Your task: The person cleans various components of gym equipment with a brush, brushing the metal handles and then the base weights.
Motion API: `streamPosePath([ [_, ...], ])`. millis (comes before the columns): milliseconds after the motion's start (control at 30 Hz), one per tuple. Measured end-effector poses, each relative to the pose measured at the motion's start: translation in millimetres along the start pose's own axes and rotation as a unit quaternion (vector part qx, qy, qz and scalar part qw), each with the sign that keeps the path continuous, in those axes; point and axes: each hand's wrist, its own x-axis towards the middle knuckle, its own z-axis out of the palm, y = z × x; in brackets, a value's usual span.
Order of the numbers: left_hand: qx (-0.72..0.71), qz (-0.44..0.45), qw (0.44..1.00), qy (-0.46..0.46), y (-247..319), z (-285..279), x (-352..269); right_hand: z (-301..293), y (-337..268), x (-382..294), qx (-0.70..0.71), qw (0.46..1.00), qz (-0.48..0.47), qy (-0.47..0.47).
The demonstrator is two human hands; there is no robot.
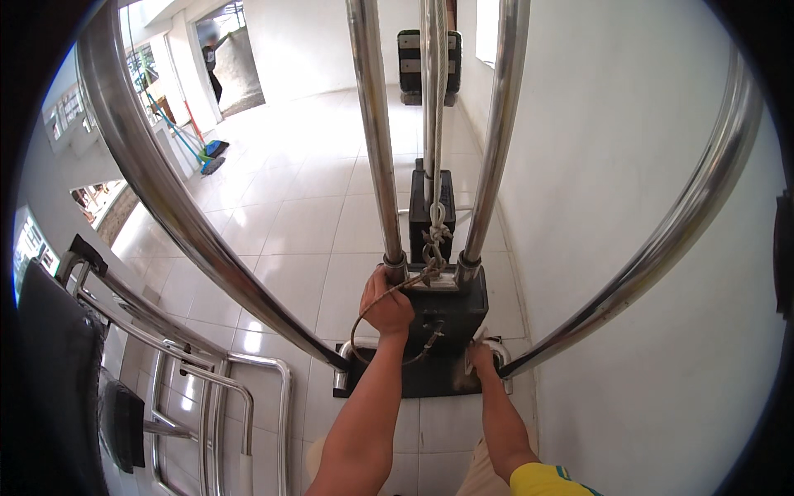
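Note:
A black weight block [459, 304] of a cable exercise machine stands before me, on a black base plate [434, 384]. My left hand [388, 307] is curled over the block's upper left corner, beside the collar of the left chrome guide rod [375, 136]. A thin cord [363, 322] loops past that wrist. Low at the block's right side, my right hand [481, 358] has its fingers bent around something pale, apparently a cloth [483, 335], mostly hidden. A knotted white rope [438, 232] hangs above the block, between the left rod and the right guide rod [493, 136].
Curved chrome frame tubes [180, 223] rise on both sides. A white wall [608, 186] runs close on the right. A black padded bench [56, 366] with chrome legs stands at left. Farther off are brooms [214, 162] and a person [212, 59] in a doorway.

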Motion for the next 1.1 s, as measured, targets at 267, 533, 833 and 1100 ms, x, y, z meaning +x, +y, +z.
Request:
streamPosePath([
  [267,0.026,0.015,0.999,0.041,-21.9,-18.1,3.6,-150.6,-154.8,-107.9,0.224,0.961,-0.161,-0.004],
  [533,-0.010,0.014,1.000,0.010,-0.1,-1.9,-1.8,-22.8,-33.7,6.3,0.086,0.995,0.046,-0.032],
  [833,0.020,0.007,1.000,0.019,-21.0,-20.4,3.5,-140.0,-152.9,-98.5,0.236,0.959,-0.146,0.054],
  [1100,0.069,0.021,0.997,0.015,-10.8,-20.8,6.0,-73.9,-83.6,-32.7,0.101,0.994,0.002,-0.043],
])
